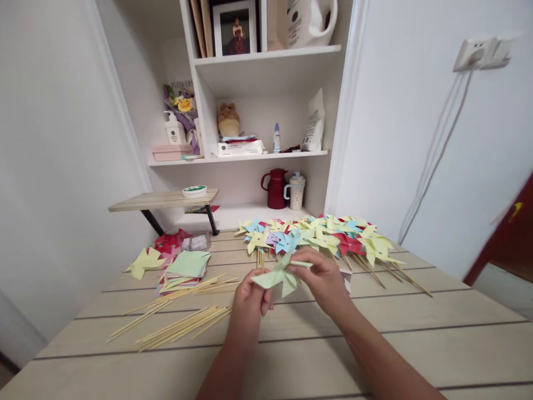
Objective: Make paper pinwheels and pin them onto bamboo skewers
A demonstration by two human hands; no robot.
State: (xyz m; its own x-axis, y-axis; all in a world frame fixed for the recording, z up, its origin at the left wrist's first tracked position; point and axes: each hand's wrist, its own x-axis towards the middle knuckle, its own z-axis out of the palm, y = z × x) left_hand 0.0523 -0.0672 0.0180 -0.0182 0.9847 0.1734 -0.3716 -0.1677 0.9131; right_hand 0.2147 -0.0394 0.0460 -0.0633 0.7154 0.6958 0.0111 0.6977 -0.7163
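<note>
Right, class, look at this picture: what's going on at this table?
A person sits at a wooden table holding a light green paper pinwheel in both hands: the left hand grips it from below, the right hand pinches a blade from the side. Behind lies a pile of finished pinwheels on sticks. To the left are loose wooden sticks and a stack of coloured paper squares.

"FLOWERS" on bouquet wrapping (181, 95)
</note>
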